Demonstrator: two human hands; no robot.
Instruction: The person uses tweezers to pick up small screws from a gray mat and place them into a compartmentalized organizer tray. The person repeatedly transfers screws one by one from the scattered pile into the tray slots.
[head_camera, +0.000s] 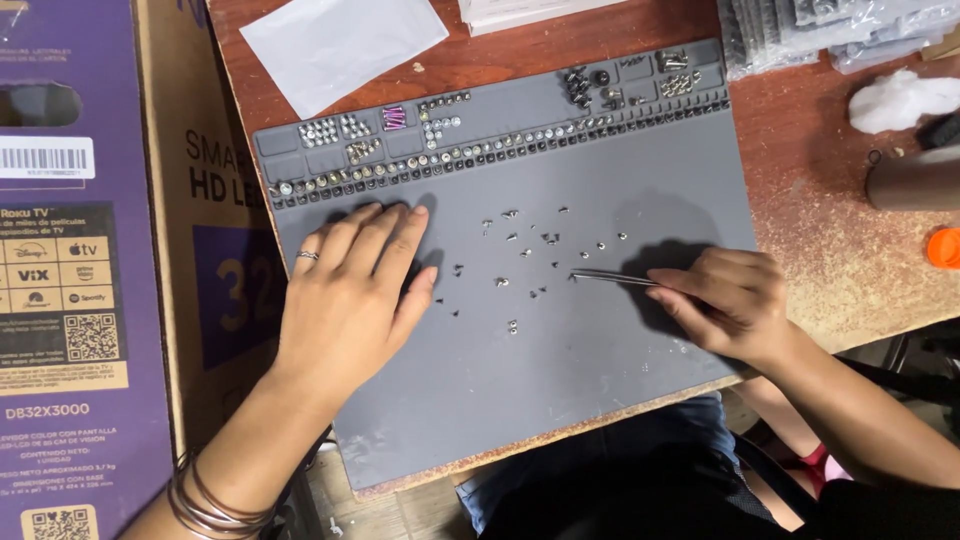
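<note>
Tiny screws (520, 255) lie scattered across the middle of a grey work mat (560, 390) on a reddish wooden surface (850, 250) — the sorting step looks to be under way. The right hand (725, 300) pinches a pair of slim metal tweezers (610, 277), tips pointing left and lying just beside a screw at the edge of the scatter. The left hand (355, 290), a ring on one finger, rests flat on the mat with fingers together and extended, holding nothing. Along the mat's far edge, small compartments (400, 135) and a long row of slots already carry sorted screws and other hardware. A cardboard television box (90, 270) stands at the left; a white sheet (340, 45) and clear plastic bags (800, 30) lie beyond the mat. Judging by the pose, the next move calls for a fine, steady pinch on one screw — the pieces are small enough to slip or skitter off.
</note>
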